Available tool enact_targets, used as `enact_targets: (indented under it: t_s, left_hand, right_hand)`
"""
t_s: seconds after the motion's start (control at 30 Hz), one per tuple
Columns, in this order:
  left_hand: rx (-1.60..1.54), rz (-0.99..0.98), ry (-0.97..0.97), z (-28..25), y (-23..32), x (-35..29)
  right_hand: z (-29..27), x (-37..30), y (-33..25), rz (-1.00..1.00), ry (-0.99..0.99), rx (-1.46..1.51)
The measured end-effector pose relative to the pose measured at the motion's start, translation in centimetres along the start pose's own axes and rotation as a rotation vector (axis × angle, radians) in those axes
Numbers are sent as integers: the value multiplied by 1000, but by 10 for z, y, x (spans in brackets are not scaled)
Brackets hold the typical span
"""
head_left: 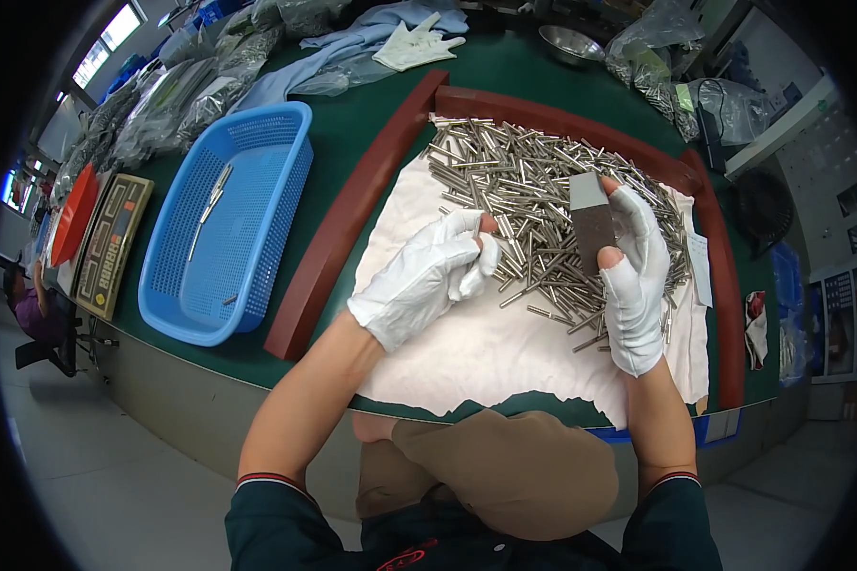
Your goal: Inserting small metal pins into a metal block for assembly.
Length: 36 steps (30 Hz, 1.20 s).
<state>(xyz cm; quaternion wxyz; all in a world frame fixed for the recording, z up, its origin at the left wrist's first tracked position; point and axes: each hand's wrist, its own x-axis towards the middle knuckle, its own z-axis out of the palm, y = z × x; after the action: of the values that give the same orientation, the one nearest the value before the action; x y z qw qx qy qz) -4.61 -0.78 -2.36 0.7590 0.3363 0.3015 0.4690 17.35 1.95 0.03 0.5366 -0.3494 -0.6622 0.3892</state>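
My right hand (635, 281), in a white glove with bare fingertips, grips a dark brown rectangular block (593, 228) with a light grey end. The block is held up over a large pile of short metal pins (533, 181). At the pile's left edge is my left hand (433, 271), gloved the same way, with its fingers curled and pressed together. What those fingers hold, if anything, cannot be made out. Under the pins and both hands lies a pale pink cloth (448, 352).
Dark red wooden bars (352, 228) frame the cloth on the green table (352, 124). To the left stand a blue perforated basket (281, 205) with several pins, a scale (119, 243) and a red tray (73, 214). Bagged parts (162, 105), a loose glove (419, 45) and a metal bowl (571, 45) lie behind.
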Motion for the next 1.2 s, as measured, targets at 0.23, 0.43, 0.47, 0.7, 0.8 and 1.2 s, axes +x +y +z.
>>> enact_targets:
  t_s: [0.23,0.43,0.47,0.7,0.8,1.2]
  left_hand:
    - [-126,19,-5,4,4,-3]
    - [-217,1,-58,-2,-1,0]
    - [-216,0,-58,-3,-1,0]
    - [-216,-5,-88,-2,-1,0]
    - [-216,-8,-91,-2,-1,0]
    - [-7,38,-74,3,-1,-1]
  right_hand:
    - [0,1,-3,13,3,-9]
    - [0,1,-2,15,-3,-8]
    - [0,1,-3,11,-1,-7]
    - [0,1,-3,16,1,2]
    - [1,1,-2,7,-1,3]
    - [0,1,-4,10,8,5]
